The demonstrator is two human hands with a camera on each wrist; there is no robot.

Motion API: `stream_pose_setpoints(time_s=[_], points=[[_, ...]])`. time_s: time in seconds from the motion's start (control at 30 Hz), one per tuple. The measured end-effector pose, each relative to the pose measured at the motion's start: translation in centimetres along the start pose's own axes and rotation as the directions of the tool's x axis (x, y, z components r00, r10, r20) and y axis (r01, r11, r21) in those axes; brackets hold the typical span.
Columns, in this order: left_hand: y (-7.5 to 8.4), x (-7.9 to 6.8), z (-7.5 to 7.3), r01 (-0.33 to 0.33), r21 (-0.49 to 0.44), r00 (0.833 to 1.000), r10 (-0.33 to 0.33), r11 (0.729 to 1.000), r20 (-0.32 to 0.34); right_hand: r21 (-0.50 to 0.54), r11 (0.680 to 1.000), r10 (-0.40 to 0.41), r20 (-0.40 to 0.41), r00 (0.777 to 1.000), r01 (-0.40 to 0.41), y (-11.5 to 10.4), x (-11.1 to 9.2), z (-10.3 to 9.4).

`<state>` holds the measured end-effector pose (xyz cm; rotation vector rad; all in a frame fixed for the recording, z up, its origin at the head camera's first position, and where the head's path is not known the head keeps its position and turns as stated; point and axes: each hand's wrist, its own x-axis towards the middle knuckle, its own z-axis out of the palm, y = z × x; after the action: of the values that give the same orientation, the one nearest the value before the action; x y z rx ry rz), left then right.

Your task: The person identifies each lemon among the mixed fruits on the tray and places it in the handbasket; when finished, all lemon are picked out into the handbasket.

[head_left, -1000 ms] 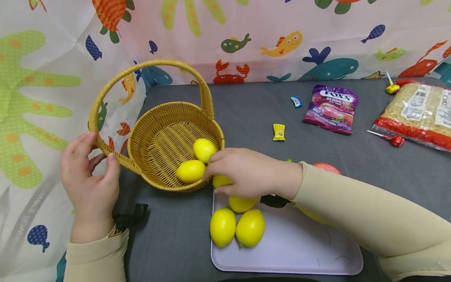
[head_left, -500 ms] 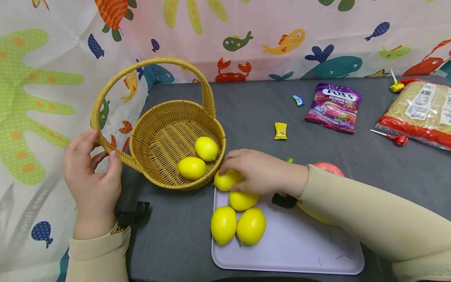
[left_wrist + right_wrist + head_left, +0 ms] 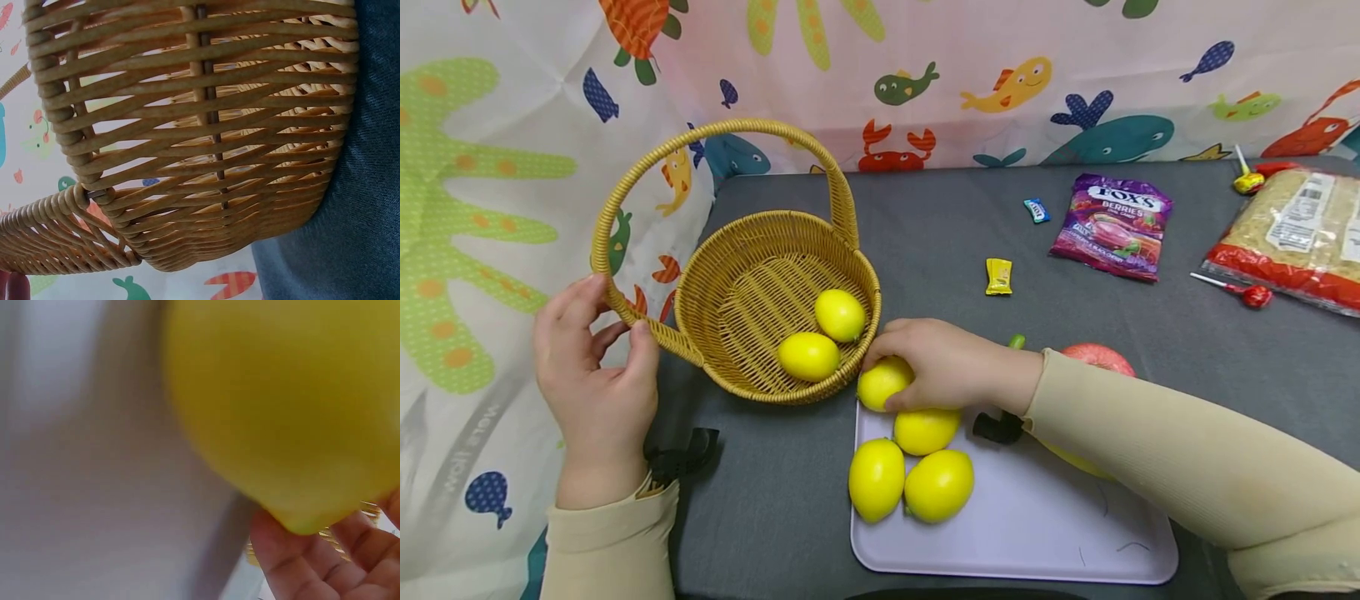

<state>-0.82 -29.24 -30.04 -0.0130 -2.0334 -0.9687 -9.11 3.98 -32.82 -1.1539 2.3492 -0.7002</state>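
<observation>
Half the gripped lemon (image 3: 882,382) hides under, seemingly, curled fingers (image 3: 901,335).

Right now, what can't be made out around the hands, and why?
- Head view: yellow thing and red fruit, mostly hidden by the right sleeve.
- Right wrist view: lemon blurred, fills the frame; tray unreadable.
- Left wrist view: left hand almost wholly cut off by the edge; only the basket shows.

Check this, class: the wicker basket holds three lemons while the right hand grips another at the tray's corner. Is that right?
Not quite. The head view shows two lemons in the wicker basket, not three. The right hand does grip another lemon at the tray corner.
</observation>
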Motion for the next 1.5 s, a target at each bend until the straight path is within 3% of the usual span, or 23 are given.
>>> stream_pose_setpoints(time_s=[0.17, 0.4, 0.5, 0.67, 0.93, 1.5], points=[[0.1, 0.0, 0.0, 0.002, 0.004, 1.000, -0.002, 1.000, 0.000, 0.048, 0.997, -0.064, -0.005, 0.998, 0.064, -0.8, -0.7, -1.5], [0.1, 0.0, 0.0, -0.002, -0.008, 1.000, 0.002, 1.000, -0.003, 0.219, 0.954, -0.178, -0.126, 0.976, 0.203, -1.9, -0.1, -3.6], [-0.2, -0.1, 0.0, -0.004, -0.005, 1.000, 0.004, 1.000, -0.002, 0.251, 0.946, -0.166, -0.167, 0.972, 0.205, -2.3, 1.2, -3.3], [-0.9, -0.3, 0.0, -0.007, -0.003, 1.000, 0.007, 1.000, -0.001, 0.262, 0.954, -0.103, -0.170, 0.980, 0.146, -3.1, 3.6, -2.2], [-0.9, -0.4, 0.0, -0.017, 0.007, 1.000, 0.017, 1.000, 0.012, 0.140, 0.984, -0.095, -0.116, 0.989, 0.111, -4.6, 6.4, -0.8], [-0.9, -0.1, -0.2, -0.012, 0.024, 1.000, 0.012, 1.000, 0.017, -0.063, 0.993, -0.104, -0.057, 0.993, 0.101, -7.0, 8.4, 0.5]])
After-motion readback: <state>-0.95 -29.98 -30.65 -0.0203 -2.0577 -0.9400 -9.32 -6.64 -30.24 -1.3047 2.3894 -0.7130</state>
